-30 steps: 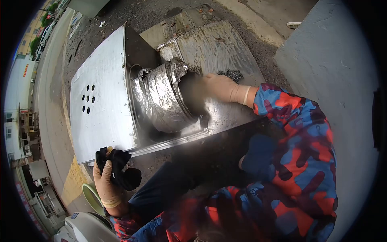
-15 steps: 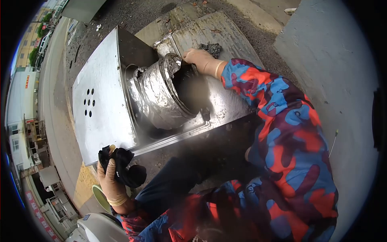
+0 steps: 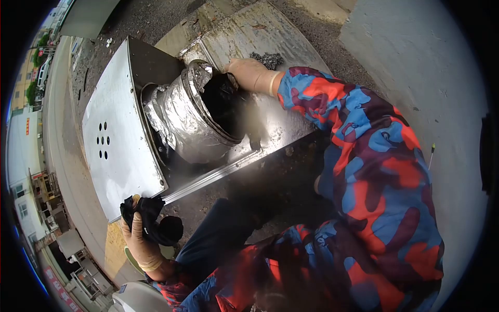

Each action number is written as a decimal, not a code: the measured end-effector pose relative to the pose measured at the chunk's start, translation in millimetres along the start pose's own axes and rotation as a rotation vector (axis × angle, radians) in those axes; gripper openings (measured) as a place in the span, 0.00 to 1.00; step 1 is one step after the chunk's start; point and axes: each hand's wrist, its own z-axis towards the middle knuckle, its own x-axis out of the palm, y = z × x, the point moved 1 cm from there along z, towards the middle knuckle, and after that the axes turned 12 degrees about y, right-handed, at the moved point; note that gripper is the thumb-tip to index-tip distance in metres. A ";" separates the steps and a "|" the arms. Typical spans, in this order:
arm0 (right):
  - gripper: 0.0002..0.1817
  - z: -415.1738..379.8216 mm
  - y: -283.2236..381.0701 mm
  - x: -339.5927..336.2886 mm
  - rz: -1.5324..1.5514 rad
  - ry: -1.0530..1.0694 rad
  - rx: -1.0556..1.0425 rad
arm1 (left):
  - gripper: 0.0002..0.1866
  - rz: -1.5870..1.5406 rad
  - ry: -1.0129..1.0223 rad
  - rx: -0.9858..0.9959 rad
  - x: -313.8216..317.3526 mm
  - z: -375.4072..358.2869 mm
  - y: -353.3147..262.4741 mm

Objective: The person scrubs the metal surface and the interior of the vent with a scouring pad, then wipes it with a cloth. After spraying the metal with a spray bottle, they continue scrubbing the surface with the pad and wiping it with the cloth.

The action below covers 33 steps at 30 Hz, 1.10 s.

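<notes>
A crumpled foil duct (image 3: pixel 182 114) with a dark open mouth juts from the side of a shiny metal housing (image 3: pixel 117 130). My right hand (image 3: pixel 252 74), in a thin pale glove, is curled at the upper edge of the duct's mouth; its fingertips are partly hidden there. Beside that hand, a grey wire scouring pad (image 3: pixel 267 60) rests on the metal sheet (image 3: pixel 249 34). At the housing's lower corner, my gloved left hand (image 3: pixel 141 244) holds a bunched black cloth (image 3: pixel 150 216) with its fingers wrapped round it.
A grey wall or panel (image 3: pixel 416 83) stands on the right. My bent knee (image 3: pixel 210 223) is below the housing's front edge. A green-rimmed container (image 3: pixel 133 259) and a pale rounded object (image 3: pixel 138 296) are at lower left. A road (image 3: pixel 60 125) runs along the left.
The view has shifted, so the housing and duct sit further left and higher. My right hand stays at the duct's rim, and my left hand keeps the black cloth.
</notes>
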 end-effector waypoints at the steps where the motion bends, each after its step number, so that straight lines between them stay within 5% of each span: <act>1: 0.10 23.7 -5.5 5.4 0.007 -0.005 0.003 | 0.19 0.009 0.002 0.001 1.5 1.0 -0.8; 6: 0.10 55.4 0.0 7.9 -0.043 0.004 0.015 | 0.19 -0.067 0.040 0.023 0.8 1.7 -2.7; 9: 0.10 9.5 19.1 -2.9 0.002 0.112 0.122 | 0.19 -0.096 0.052 0.033 -0.2 -0.2 -3.2; 21: 0.12 -96.8 51.3 -27.7 -0.074 0.360 -0.100 | 0.19 -0.132 0.086 0.033 -8.2 -6.5 -1.0; 24: 0.11 -59.9 25.1 -2.0 -0.159 0.063 -0.149 | 0.18 -0.094 0.067 0.073 -6.3 -8.5 -2.5; 25: 0.11 -38.5 17.2 7.6 -0.149 0.064 -0.145 | 0.18 -0.086 0.069 0.068 -6.7 -8.1 -2.1; 27: 0.09 -4.3 7.8 17.0 0.001 0.023 0.189 | 0.18 -0.060 0.092 0.060 -7.9 -8.8 -1.2; 33: 0.11 -16.2 30.2 5.1 0.103 -0.028 0.202 | 0.17 -0.066 0.124 0.072 -13.1 -5.2 1.0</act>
